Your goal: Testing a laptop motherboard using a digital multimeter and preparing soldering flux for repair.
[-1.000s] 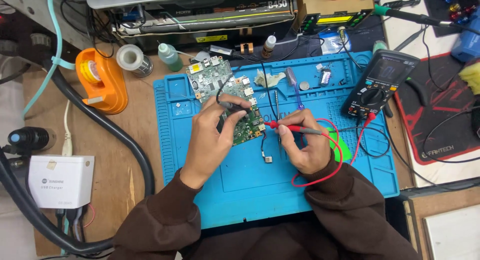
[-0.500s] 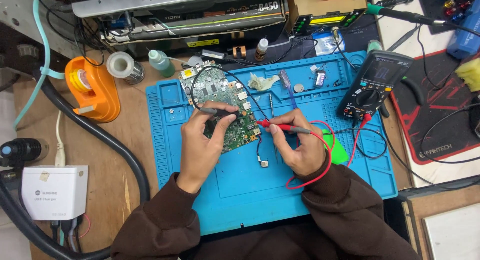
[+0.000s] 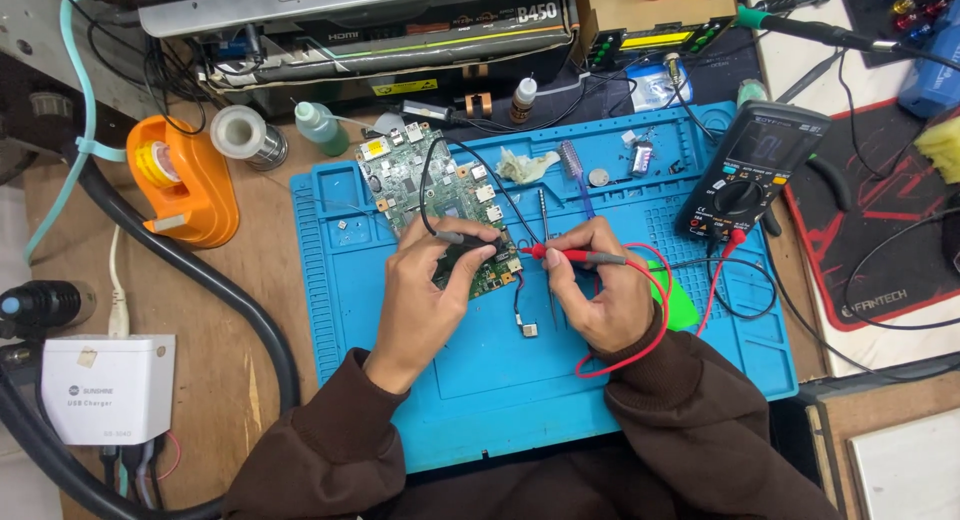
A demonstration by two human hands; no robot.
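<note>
On the blue mat (image 3: 400, 380) I see my left hand (image 3: 430, 290) pinching the black probe (image 3: 462, 240) and my right hand (image 3: 600, 300) gripping the red probe (image 3: 580, 256) pen-style, both tips angled onto the green circuit board (image 3: 430, 195) for steady contact.

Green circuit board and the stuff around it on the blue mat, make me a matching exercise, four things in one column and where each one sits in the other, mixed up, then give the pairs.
Things:
1. green circuit board
2. black multimeter with round dial
3. orange tape dispenser
4. white box-shaped charger

Places:
A. wooden desk, left of the blue silicone mat, far side
B. mat's right far corner
C. desk's left near side
D. on the mat, under the left hand and the red probe in the right hand

Pairs: 1-D, 2-B, 3-A, 4-C
</note>
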